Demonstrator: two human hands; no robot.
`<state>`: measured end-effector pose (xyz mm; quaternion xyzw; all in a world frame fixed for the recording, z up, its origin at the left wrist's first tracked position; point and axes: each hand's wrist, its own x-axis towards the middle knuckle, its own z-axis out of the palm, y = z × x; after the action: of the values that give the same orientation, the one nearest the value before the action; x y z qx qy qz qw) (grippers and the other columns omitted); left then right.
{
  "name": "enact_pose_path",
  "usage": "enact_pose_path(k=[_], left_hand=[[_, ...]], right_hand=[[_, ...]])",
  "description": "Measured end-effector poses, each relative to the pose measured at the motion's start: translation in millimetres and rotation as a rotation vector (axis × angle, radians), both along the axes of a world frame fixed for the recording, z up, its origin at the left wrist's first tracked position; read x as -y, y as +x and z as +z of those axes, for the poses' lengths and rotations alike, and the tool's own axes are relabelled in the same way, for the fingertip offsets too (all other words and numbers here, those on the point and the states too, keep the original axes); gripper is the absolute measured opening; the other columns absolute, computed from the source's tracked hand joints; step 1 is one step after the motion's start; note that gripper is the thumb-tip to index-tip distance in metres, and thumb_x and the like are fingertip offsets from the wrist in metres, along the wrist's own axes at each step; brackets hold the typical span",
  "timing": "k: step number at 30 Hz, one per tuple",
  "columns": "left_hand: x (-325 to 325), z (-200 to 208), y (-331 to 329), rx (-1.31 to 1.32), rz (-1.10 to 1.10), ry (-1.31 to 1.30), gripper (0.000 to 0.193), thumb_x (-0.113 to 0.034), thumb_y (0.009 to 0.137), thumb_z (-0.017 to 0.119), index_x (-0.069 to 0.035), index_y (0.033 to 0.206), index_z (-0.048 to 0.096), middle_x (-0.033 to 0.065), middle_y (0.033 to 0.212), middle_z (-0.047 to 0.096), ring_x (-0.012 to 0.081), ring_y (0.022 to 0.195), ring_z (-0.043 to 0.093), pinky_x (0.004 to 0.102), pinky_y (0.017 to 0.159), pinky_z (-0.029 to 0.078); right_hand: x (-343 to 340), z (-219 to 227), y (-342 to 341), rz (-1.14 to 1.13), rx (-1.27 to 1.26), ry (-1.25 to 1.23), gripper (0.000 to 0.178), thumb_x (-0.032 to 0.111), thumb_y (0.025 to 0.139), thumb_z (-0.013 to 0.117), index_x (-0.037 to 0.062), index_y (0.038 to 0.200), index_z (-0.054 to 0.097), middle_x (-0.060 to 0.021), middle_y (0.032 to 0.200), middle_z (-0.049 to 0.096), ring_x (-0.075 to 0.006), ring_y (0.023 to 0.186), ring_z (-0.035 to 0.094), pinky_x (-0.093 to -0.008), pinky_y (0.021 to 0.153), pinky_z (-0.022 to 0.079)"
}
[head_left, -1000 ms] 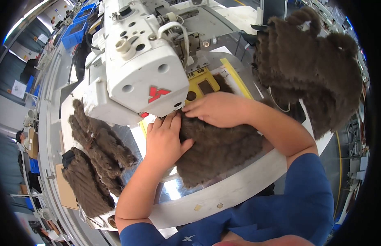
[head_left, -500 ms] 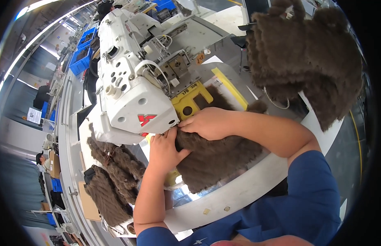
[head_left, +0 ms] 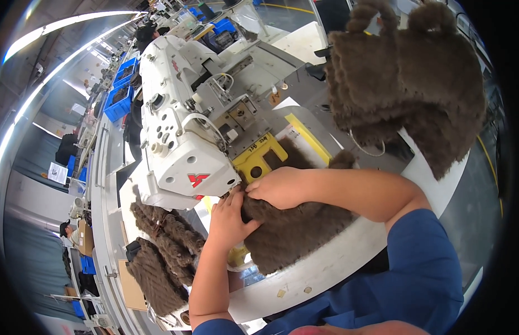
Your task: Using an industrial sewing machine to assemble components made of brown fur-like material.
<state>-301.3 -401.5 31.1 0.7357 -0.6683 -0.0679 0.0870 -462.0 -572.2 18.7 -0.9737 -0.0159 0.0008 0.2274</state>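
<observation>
A piece of brown fur fabric (head_left: 304,237) lies under the front of a white sewing machine (head_left: 184,167). My left hand (head_left: 231,220) rests on its left edge, thumb spread to the right and fingertips close under the machine head. Beside it, my right hand (head_left: 279,187) reaches in from the right. Its fingers are bent together on the fur, tips near the left hand's. The needle area is hidden behind the machine head and my fingers. Just beyond my right hand sits a yellow plate (head_left: 259,159) with a round hole and a cut-out slot.
A thick stack of brown fur pieces (head_left: 404,84) hangs at the right. More fur bundles (head_left: 159,273) lie left of the machine. Blue bins (head_left: 118,103) stand at far left. A yellow-edged strip (head_left: 308,137) lies beyond the plate. The white table edge (head_left: 304,279) curves before me.
The view has shifted slightly, so the whole scene sits a little lower. Both hands stay at the same spot on the fur by the machine head.
</observation>
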Motion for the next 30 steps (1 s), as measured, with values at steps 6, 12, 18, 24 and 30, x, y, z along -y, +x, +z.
enact_pose_path(k=[6,12,18,24,30], left_hand=[[-8.0,9.0,-13.8,0.004,-0.003,0.044,0.098,-0.037,0.065,0.089,0.001,0.147,0.050,0.0208,0.147,0.057,0.0405,0.125,0.059,0.0488,0.107,0.045],[-1.4,10.5,-20.3,-0.076,-0.049,0.033,0.101,-0.035,0.064,0.091,0.001,0.148,0.048,0.0192,0.144,0.060,0.0388,0.118,0.063,0.0478,0.101,0.049],[-2.1,9.7,-16.4,-0.064,-0.054,0.010,0.095,-0.036,0.064,0.090,0.001,0.143,0.053,0.0194,0.143,0.061,0.0386,0.117,0.065,0.0481,0.100,0.050],[-8.6,8.2,-17.2,-0.074,-0.021,0.006,0.095,-0.034,0.062,0.088,0.002,0.143,0.053,0.0203,0.144,0.060,0.0407,0.119,0.064,0.0484,0.100,0.050],[-12.2,15.7,-36.7,-0.031,0.090,-0.014,0.093,-0.030,0.063,0.088,0.000,0.143,0.052,0.0225,0.149,0.056,0.0441,0.124,0.061,0.0490,0.103,0.050]], right_hand=[[-11.2,11.9,-6.1,-0.011,-0.112,-0.038,0.033,0.014,0.099,0.053,0.0014,0.126,0.066,-0.0113,0.133,0.065,-0.0323,0.115,0.068,-0.0432,0.093,0.057],[-11.5,26.7,-9.9,-0.040,-0.219,0.012,0.043,0.040,0.105,0.054,-0.0006,0.111,0.068,-0.0128,0.119,0.067,-0.0343,0.106,0.069,-0.0471,0.087,0.057],[-11.9,29.6,-12.1,0.008,-0.208,0.018,0.059,0.052,0.097,0.064,-0.0030,0.119,0.066,-0.0143,0.131,0.064,-0.0348,0.111,0.069,-0.0471,0.091,0.057],[-23.8,44.3,-26.6,0.076,-0.204,-0.132,0.065,0.053,0.088,0.074,-0.0047,0.117,0.068,-0.0197,0.135,0.061,-0.0338,0.111,0.070,-0.0447,0.088,0.059],[-32.1,62.9,-38.6,0.126,-0.426,-0.263,0.028,0.028,0.078,0.080,0.0040,0.092,0.081,-0.0147,0.093,0.076,-0.0305,0.093,0.075,-0.0440,0.074,0.061]])
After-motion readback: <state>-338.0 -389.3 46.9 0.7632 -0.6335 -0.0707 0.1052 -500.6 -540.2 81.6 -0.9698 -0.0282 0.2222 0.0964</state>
